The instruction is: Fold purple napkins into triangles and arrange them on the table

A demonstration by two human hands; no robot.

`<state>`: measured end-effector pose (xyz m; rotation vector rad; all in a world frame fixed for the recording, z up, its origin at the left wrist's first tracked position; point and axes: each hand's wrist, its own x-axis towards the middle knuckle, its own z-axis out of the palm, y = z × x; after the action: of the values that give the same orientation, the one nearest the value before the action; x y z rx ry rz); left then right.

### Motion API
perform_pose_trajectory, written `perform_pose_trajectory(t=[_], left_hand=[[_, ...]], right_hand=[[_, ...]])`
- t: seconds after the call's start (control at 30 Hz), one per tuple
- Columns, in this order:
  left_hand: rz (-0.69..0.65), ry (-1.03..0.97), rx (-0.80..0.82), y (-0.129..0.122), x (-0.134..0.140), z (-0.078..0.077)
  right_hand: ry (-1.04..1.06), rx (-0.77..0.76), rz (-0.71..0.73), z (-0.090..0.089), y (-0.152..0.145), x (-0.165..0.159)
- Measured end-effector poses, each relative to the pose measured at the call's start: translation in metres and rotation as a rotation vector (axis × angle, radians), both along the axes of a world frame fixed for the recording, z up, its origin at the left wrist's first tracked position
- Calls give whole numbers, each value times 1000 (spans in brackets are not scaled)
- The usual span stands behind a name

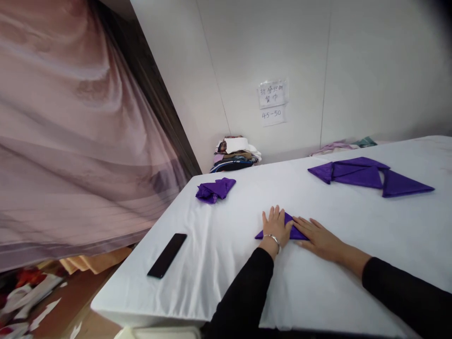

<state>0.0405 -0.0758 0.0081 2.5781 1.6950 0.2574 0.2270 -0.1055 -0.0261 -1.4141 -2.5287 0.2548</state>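
A purple cloth napkin [290, 231], folded into a triangle, lies flat on the white-covered table [226, 245]. My left hand [276, 226], with a silver bangle at the wrist, rests palm down over the napkin's left part, fingers stretched out. On the right slope of the triangle lies my right hand [319, 238], its fingers extended and pressing near the edge. Parts of the napkin are hidden beneath both hands.
Several folded purple napkins [363, 175] lie at the back right. A bunched purple napkin [215, 189] is at the back left, with a black phone [167, 255] nearer the left edge. Behind the table stands a clothes pile [235, 153]; a pink curtain [77, 132] hangs left.
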Motion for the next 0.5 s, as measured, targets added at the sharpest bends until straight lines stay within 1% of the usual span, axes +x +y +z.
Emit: perform_pose_trajectory(t=[0.1,0.23,0.3,0.4,0.5], left_hand=[[-15,54,-44,0,9,-8],[-11,58,-67,2,5,-15],[-11,47,-72,3,4,-16],[-18,41,-75,4,6,-18],[-35,62,-76,4,7,-20]], right_hand=[[-6,1,3,0,0,0],[-14,-10,11,1,-2,2],[-28,-37,13,4,-3,3],[-53,-82,-18,19,-1,-1],[10,6,-70,39,6,-20]])
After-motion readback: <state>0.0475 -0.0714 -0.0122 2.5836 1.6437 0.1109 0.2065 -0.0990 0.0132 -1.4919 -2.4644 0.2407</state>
